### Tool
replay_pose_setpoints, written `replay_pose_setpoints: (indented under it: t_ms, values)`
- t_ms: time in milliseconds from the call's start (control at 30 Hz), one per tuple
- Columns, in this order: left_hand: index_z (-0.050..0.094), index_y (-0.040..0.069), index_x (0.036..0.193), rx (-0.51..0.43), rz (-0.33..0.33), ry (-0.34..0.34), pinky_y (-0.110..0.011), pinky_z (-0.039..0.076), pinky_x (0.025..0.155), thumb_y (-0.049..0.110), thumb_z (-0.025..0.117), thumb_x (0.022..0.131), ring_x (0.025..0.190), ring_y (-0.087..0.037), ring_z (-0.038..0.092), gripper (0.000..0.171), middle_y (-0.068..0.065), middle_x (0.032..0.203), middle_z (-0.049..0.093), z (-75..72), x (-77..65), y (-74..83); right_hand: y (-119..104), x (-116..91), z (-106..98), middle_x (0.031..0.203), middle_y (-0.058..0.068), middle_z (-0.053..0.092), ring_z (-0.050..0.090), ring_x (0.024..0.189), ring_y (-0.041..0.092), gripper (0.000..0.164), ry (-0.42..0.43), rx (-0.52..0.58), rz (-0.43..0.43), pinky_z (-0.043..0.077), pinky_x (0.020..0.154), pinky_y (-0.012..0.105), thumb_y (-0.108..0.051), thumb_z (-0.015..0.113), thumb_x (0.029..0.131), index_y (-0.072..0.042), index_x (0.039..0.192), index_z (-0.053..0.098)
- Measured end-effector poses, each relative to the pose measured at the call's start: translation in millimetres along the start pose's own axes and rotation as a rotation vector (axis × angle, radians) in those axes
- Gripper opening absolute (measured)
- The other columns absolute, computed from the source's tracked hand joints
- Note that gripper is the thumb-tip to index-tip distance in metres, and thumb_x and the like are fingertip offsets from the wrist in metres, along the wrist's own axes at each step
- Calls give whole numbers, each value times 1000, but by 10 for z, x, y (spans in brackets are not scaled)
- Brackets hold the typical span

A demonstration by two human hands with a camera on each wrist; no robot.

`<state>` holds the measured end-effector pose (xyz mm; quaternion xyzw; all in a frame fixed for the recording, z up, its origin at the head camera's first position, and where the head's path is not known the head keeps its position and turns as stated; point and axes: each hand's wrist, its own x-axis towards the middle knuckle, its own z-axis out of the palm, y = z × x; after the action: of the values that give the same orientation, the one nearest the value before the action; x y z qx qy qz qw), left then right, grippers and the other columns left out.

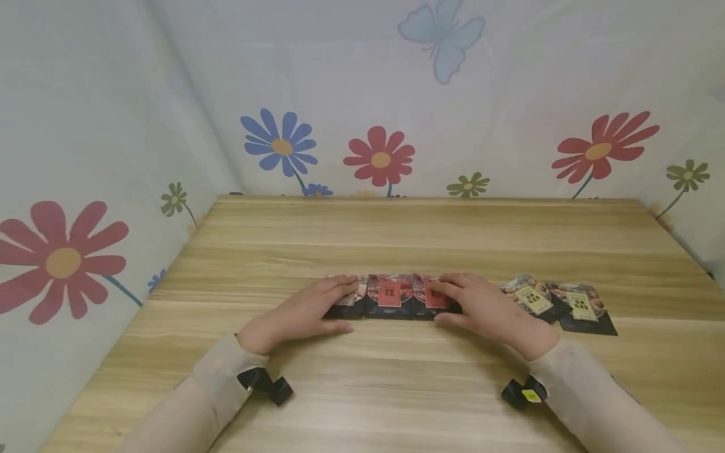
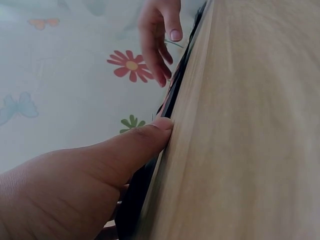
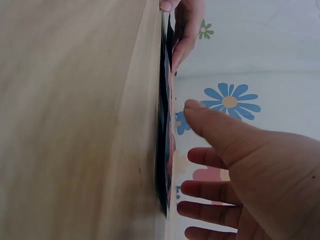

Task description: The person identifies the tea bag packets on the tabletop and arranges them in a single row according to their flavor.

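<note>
Three flat packets with food pictures, dark lower edges and reddish labels lie side by side in a row on the table. My left hand [image 1: 297, 308] rests on the left packet [image 1: 347, 311], its fingers over the top and its thumb by the near edge. Between the hands lies the middle packet [image 1: 389, 302], uncovered. Over the right packet [image 1: 420, 308] is my right hand [image 1: 487, 309], partly hiding it. In the right wrist view its fingers [image 3: 212, 191] are extended and slightly apart from the packets, holding nothing.
Two similar packets with yellow labels, one nearer my right hand [image 1: 529, 296] and one farther right [image 1: 583, 308], lie at an angle, close together. The wooden table [image 1: 396, 233] ends at a white flower-print curtain [image 1: 340, 75] behind and to the left.
</note>
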<state>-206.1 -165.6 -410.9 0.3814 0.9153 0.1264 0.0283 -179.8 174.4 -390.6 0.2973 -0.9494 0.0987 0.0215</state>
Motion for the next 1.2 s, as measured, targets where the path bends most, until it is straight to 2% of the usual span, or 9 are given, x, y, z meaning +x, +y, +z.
replay_pose_setpoints:
  t_ms: [233, 400, 800, 1067, 1200]
  values:
    - [37, 9, 148, -9, -5, -6, -50, 30, 118, 51, 65, 86, 142, -33, 35, 79, -11, 154, 36, -18, -5, 17, 30, -29, -94, 134, 20, 56, 55, 121, 40, 55, 28, -16, -13, 46, 101, 55, -41, 67, 87, -11, 133, 58]
    - [37, 8, 148, -13, -1, -11, -48, 30, 118, 50, 65, 86, 141, -32, 35, 80, -11, 154, 36, -25, -4, 28, 46, -63, -186, 134, 21, 56, 53, 123, 41, 51, 26, 28, -7, 45, 101, 56, -37, 67, 88, -8, 130, 60]
    - [36, 9, 149, -7, -18, -19, -48, 30, 118, 52, 64, 87, 142, -31, 35, 80, -9, 155, 35, -36, -23, 35, 149, -127, -337, 134, 20, 55, 54, 122, 40, 48, -7, 33, -10, 47, 98, 56, -32, 65, 91, -10, 133, 58]
    - [37, 7, 148, 2, -4, -4, -48, 30, 118, 52, 64, 87, 142, -30, 35, 81, -10, 154, 36, -10, -28, 26, 269, -227, -341, 134, 20, 56, 55, 121, 41, 45, 3, 26, 31, 49, 96, 57, -33, 66, 90, -12, 130, 61]
    - [36, 8, 148, 13, -8, -1, -47, 30, 118, 54, 63, 87, 142, -29, 35, 81, -9, 155, 35, 8, -26, 7, 337, -264, -318, 131, 21, 58, 57, 117, 41, 43, 27, 21, 15, 50, 93, 56, -32, 67, 90, -10, 127, 63]
